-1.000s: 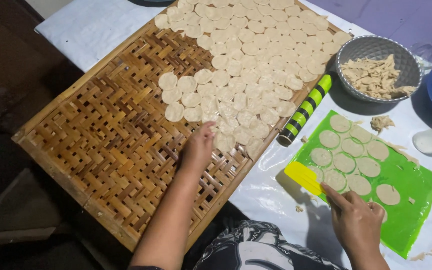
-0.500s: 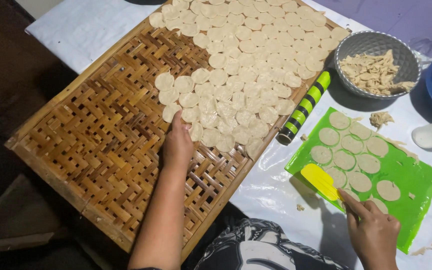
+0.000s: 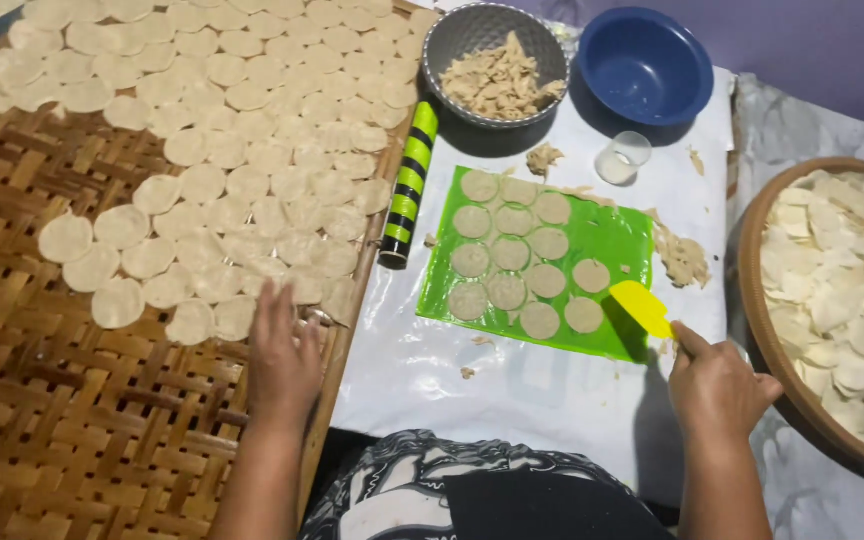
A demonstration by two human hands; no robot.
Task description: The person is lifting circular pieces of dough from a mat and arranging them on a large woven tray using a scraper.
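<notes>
The left hand [image 3: 282, 360] lay palm down on the woven bamboo tray [image 3: 82, 440], fingers spread flat and holding nothing, the fingertips touching the lowest of the pale dough discs [image 3: 222, 180] that covered the tray's upper half in overlapping rows. The bare weave of the tray showed below and to the left of that hand. The right hand [image 3: 717, 385] was closed around the handle of a yellow scraper [image 3: 642, 307], whose blade sat at the lower right edge of the green mat [image 3: 612, 235]. The green mat lay on a white sheet [image 3: 512, 390] spread over the counter, just right of the tray, and carried about a dozen cut dough rounds [image 3: 512, 255] in rough rows, the nearest one just beside the scraper blade. A green-and-black striped rolling pin [image 3: 409, 185] lay along the gap between tray and mat, touching the tray's rim. Above the mat stood a grey metal bowl [image 3: 452, 40] holding dough scraps, and beside it a blue bowl [image 3: 647, 65], with a small clear cup [image 3: 624, 157] below the blue bowl. Loose dough trimmings [image 3: 685, 258] lay on the sheet at the mat's right edge. At far right a round brown tray [image 3: 752, 300] held more pale discs, well apart from the left hand.
</notes>
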